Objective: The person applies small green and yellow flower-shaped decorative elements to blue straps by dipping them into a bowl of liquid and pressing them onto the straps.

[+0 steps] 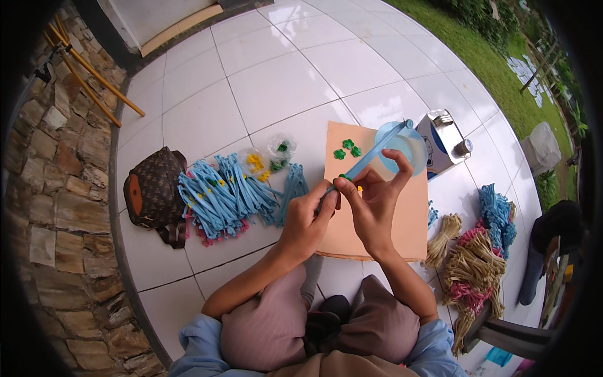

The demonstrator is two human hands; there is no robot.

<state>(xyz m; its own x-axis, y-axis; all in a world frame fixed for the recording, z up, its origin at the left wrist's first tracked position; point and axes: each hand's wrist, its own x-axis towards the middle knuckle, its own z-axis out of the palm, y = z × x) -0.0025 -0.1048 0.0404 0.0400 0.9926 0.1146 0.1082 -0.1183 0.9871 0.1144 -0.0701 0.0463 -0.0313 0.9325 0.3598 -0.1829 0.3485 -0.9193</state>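
A flat light blue strap runs up and to the right from my fingers, over a pale blue bowl. Its lower end is pinched in my left hand, fingers curled. My right hand pinches the strap between thumb and forefinger, beside a small green piece at the fingertips; its other fingers are raised. Beneath my hands lies a peach-coloured board. Several green flower-shaped pieces rest on it left of the bowl. A small yellow bit shows near my right fingers.
Bundled blue straps lie left, between a brown patterned bag and clear bags of yellow and green pieces. Right of the bowl stands a metal can. Tan bundles and blue bundles lie at right.
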